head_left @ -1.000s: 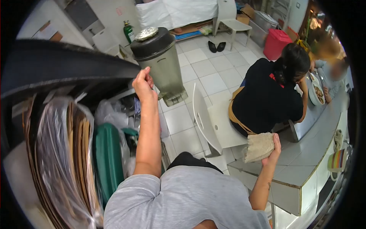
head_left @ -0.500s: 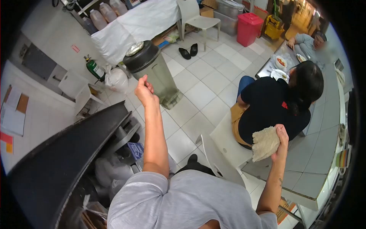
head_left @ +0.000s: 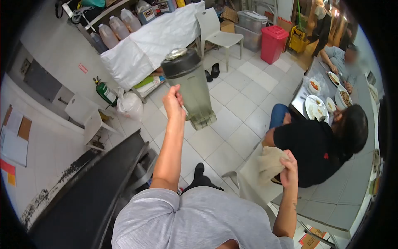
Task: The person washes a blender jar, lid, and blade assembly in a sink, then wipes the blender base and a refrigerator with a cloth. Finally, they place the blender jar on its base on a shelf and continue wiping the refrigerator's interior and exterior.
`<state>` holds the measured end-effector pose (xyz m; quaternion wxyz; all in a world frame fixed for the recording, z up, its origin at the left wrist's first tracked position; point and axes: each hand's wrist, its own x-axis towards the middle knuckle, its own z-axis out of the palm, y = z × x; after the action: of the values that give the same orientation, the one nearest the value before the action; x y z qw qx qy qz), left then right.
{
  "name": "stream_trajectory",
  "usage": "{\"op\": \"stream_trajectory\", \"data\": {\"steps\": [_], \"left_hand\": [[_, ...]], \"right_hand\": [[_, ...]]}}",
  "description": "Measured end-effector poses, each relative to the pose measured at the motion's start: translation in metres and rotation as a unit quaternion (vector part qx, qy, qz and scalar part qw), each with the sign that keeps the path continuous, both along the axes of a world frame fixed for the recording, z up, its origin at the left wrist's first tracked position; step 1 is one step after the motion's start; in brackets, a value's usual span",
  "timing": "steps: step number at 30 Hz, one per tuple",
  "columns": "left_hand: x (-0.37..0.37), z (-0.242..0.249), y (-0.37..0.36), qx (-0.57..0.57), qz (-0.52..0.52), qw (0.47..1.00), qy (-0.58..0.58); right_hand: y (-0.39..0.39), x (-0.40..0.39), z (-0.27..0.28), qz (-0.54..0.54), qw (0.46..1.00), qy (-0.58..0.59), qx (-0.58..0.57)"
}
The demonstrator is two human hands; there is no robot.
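Note:
My left hand (head_left: pixel 173 103) is closed round the handle side of a large see-through jar (head_left: pixel 195 95) with a black lid (head_left: pixel 180 62); something silvery and crumpled-looking tops the lid. The jar hangs upright, slightly tilted, over the tiled floor. In my right hand (head_left: pixel 290 168) is a beige cloth (head_left: pixel 270 162), pinched at its right side, its rest drooping in front of a white chair. Beside that hand is the back of a seated person in a black shirt (head_left: pixel 304 145).
A dark metal counter (head_left: pixel 83 182) runs along the left. To the right, two people sit at a table with plates (head_left: pixel 316 108) and bowls. White chairs (head_left: pixel 217 33), black shoes (head_left: pixel 215 70), a red bin (head_left: pixel 274 45) and a fire extinguisher (head_left: pixel 105 92) stand farther off.
The jar and my left hand have shifted right in view. My right hand has moved slightly left and down, and the cloth is now more bunched. More of the dining table shows.

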<state>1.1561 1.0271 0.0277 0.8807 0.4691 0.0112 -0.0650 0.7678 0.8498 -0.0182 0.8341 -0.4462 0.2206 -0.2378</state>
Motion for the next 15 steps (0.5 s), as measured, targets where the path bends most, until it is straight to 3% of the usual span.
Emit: {"op": "stream_trajectory", "data": {"steps": [8, 12, 15], "left_hand": [[0.098, -0.011, -0.052, 0.092, -0.172, 0.981, -0.011], [0.133, 0.0, -0.081, 0.087, -0.242, 0.966, -0.01], [0.158, 0.009, -0.114, 0.061, -0.281, 0.958, 0.0]], "right_hand": [[0.019, 0.202, -0.03, 0.028, 0.998, 0.045, 0.024], [0.019, 0.266, -0.033, 0.0, 0.999, 0.044, -0.007], [0.0, 0.295, -0.042, -0.033, 0.998, 0.012, 0.059]]}}
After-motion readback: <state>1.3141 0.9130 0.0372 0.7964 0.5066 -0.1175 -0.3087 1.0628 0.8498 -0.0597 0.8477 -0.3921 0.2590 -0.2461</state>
